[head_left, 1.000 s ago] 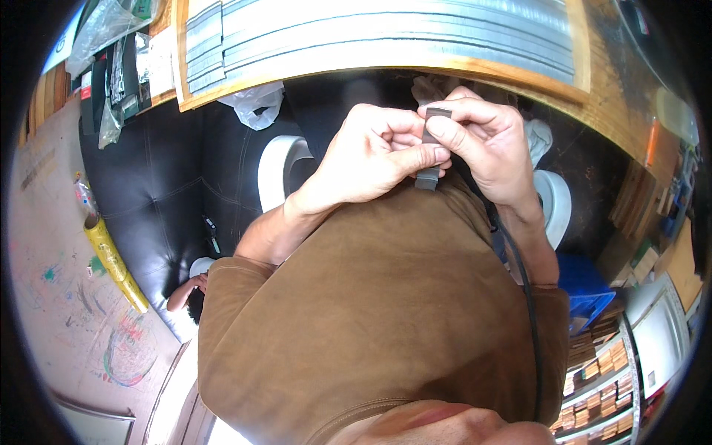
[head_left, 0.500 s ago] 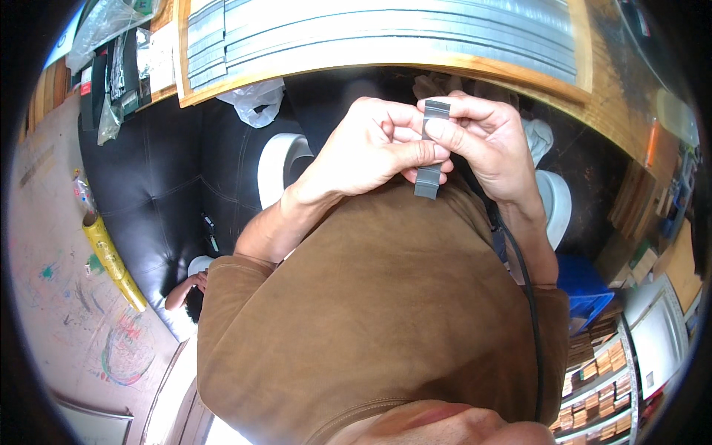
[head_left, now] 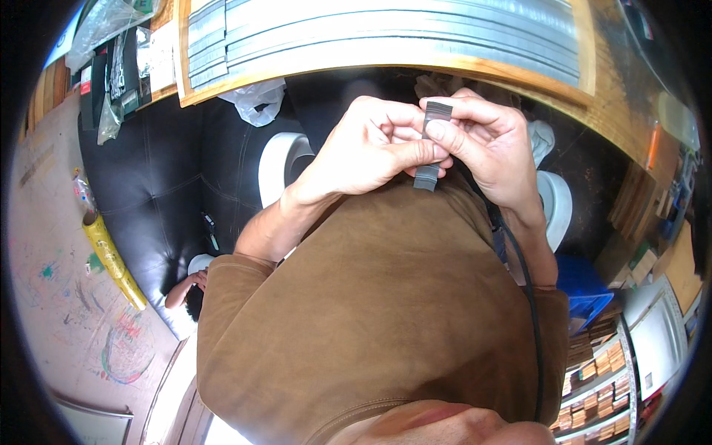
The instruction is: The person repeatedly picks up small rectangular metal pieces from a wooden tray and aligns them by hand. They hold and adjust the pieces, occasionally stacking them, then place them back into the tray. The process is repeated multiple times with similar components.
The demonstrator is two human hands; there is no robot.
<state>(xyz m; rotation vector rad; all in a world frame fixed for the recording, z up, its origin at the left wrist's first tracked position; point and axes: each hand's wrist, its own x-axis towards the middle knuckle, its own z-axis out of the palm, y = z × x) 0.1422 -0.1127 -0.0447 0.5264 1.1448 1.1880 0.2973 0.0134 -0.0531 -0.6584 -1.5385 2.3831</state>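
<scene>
A narrow bundle of thin, dark grey strips (head_left: 438,110) is held up in front of my chest, slightly tilted. My left hand (head_left: 371,148) pinches it around the middle with thumb and fingers. Higher up, the thumb and index finger of my right hand (head_left: 486,141) grip it near its top end. Both thumbs lie across the strips and cover their middle part, while the two ends stick out above and below. Beyond my hands, long grey flat strips (head_left: 400,46) lie in rows inside a wooden-framed tray (head_left: 326,77).
A white plastic bag (head_left: 259,102) hangs under the tray's front edge. Black padded upholstery (head_left: 148,170) lies to the left, with a yellow roll (head_left: 113,259) beside it. A blue bin (head_left: 586,289) stands at right. Another person's arm (head_left: 182,291) shows at lower left.
The bundle's lower end has drawn up a little, so less of it hangs below my left thumb. My hands have hardly shifted.
</scene>
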